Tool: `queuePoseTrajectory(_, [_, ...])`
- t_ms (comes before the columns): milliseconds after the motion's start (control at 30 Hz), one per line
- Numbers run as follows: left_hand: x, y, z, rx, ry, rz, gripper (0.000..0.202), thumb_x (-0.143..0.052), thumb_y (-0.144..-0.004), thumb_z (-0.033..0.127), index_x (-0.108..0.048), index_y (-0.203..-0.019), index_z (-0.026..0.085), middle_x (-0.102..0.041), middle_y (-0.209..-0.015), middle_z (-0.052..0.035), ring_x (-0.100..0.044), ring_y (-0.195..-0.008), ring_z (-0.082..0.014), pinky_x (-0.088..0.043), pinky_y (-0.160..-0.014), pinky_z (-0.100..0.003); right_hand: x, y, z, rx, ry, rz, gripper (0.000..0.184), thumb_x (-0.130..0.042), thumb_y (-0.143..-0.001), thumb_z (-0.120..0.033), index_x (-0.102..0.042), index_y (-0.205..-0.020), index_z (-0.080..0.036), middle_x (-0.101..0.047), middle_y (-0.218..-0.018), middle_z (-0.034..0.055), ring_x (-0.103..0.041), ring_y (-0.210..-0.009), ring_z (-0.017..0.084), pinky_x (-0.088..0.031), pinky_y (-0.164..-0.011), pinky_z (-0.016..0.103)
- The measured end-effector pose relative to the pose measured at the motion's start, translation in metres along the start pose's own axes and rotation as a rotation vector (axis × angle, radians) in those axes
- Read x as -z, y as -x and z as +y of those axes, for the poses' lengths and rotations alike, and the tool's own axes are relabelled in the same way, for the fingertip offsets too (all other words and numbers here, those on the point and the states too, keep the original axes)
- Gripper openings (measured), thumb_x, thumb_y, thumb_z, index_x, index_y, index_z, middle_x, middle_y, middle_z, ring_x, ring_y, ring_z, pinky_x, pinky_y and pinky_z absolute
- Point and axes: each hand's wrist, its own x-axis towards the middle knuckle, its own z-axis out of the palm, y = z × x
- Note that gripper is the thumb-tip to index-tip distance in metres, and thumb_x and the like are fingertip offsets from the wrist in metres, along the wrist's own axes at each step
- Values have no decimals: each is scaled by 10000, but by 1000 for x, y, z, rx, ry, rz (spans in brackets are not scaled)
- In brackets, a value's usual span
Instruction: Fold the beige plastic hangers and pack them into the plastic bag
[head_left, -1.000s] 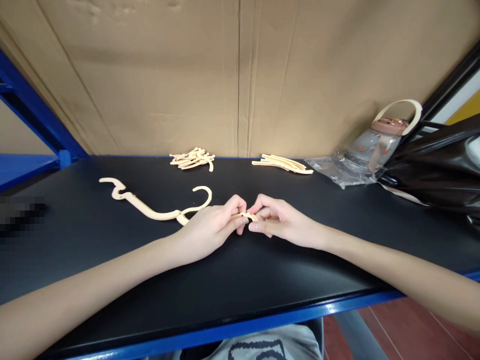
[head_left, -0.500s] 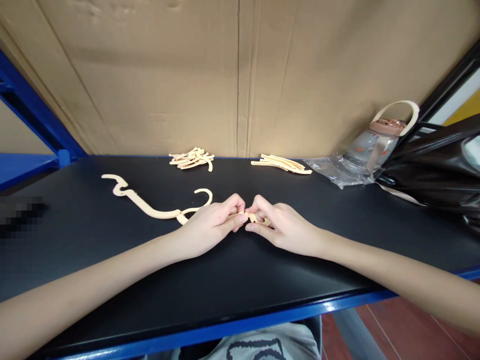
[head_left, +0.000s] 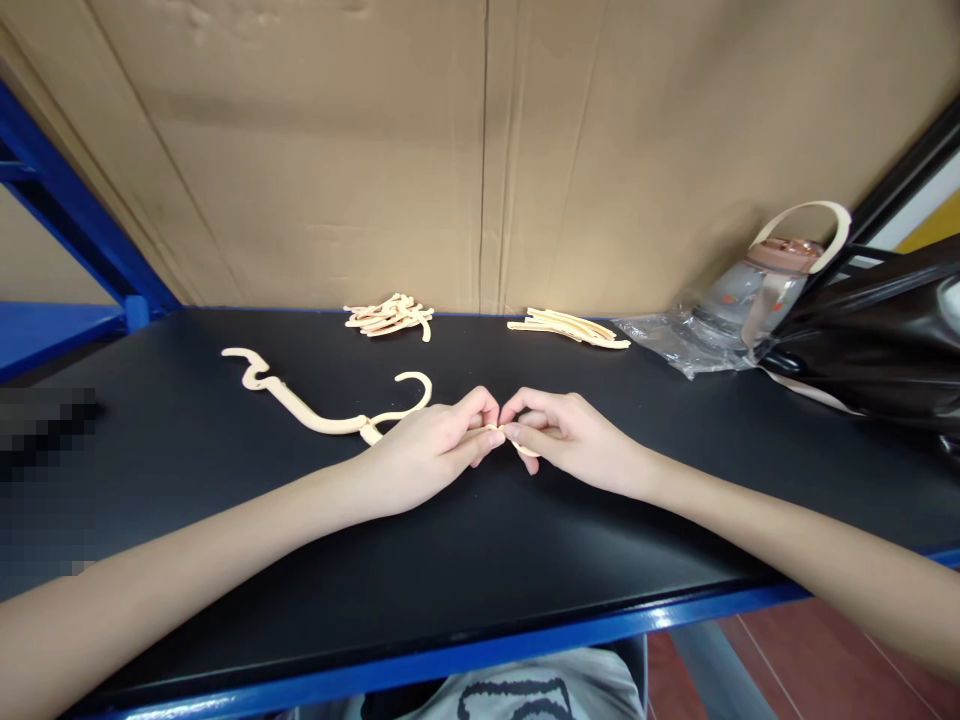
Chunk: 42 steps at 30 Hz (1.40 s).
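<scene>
My left hand (head_left: 431,448) and my right hand (head_left: 564,432) meet at the middle of a black table top (head_left: 480,560). Both pinch the same small cream wooden piece (head_left: 501,433), which is mostly hidden by the fingertips. A long cream curved part with a hook (head_left: 322,403) lies just left of my left hand and runs under it. Whether it joins the pinched piece is hidden.
A heap of small cream pieces (head_left: 390,316) and a bundle of long cream strips (head_left: 570,328) lie at the back by the cardboard wall (head_left: 480,150). A clear plastic bag (head_left: 667,345), a bottle with a strap (head_left: 765,280) and a black bag (head_left: 877,340) sit at the right. Blue shelf frame (head_left: 67,220) at left.
The hands stayed together at the table's middle. My right fingers shifted their pinch on the small piece, and the view moved slightly.
</scene>
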Motion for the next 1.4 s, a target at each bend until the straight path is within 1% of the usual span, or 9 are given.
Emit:
queuePoseTrajectory(133, [-1,0,2,-18,-20,14,218,-350,-965,414,-386,-853,231,-532,-658,74,-484,-574,-116,-351,-552,-233,-1,-2,1,-56,-175,-22,178,-518,-920,-358,-556,-890,-186,-616,-622,-28,-515,-548,92,-410,-546,219])
queuePoseTrajectory(300, [-2,1,4,-15,-99,19,180,-341,-962,375,-379,-857,234,-589,-717,57,-540,-628,-135,-354,-573,-241,2,-6,3,-94,-356,-57,193,-583,-875,-336,-557,-820,-153,-657,-763,24,-596,-610,99,-458,-551,225])
queuePoseTrajectory(500, [-1,0,7,-13,-154,-5,184,-322,-972,372,-385,-864,236,-606,-732,59,-555,-627,-142,-345,-576,-244,6,-8,2,-172,-301,-86,177,-575,-862,-308,-546,-793,-147,-669,-782,27,-621,-539,89,-309,-374,161])
queuePoseTrajectory(767, [0,-1,6,-38,-183,-44,195,-314,-974,372,-397,-865,234,-587,-701,63,-545,-614,-142,-347,-582,-244,7,-8,-1,-182,-297,-98,151,-577,-859,-247,-560,-765,-130,-669,-753,19,-617,-534,68,-310,-383,144])
queuePoseTrajectory(933, [-2,-1,2,-78,-160,-39,138,-339,-964,319,-385,-864,237,-572,-683,76,-524,-597,-132,-340,-576,-235,10,-8,0,-208,-310,-161,167,-583,-859,-288,-582,-801,-131,-689,-792,33,-632,-537,78,-289,-364,146])
queuePoseTrajectory(1067, [-3,-1,0,-74,-164,-22,160,-336,-970,358,-383,-874,239,-569,-684,77,-516,-589,-132,-338,-572,-238,8,-8,1,-215,-299,-163,186,-543,-881,-314,-602,-850,-140,-700,-786,38,-633,-546,94,-302,-353,154])
queuePoseTrajectory(1167, [-3,-1,1,-50,-199,-11,178,-312,-974,372,-369,-870,240,-569,-683,69,-521,-588,-144,-331,-565,-249,4,-7,2,-208,-254,-111,197,-517,-897,-299,-602,-823,-138,-698,-743,34,-613,-524,84,-315,-373,157])
queuePoseTrajectory(1267, [-4,-1,1,-29,-250,-24,176,-298,-972,376,-362,-874,244,-572,-680,64,-523,-584,-159,-321,-556,-261,2,-5,1,-191,-238,-98,204,-524,-901,-304,-580,-785,-145,-690,-711,19,-611,-518,80,-397,-459,173])
queuePoseTrajectory(1400, [-4,-1,2,0,-254,-21,154,-304,-971,363,-349,-877,250,-589,-706,64,-547,-611,-169,-331,-567,-267,2,-2,-2,-81,-73,-26,212,-489,-925,-270,-566,-761,-162,-665,-708,-6,-600,-545,79,-457,-585,206])
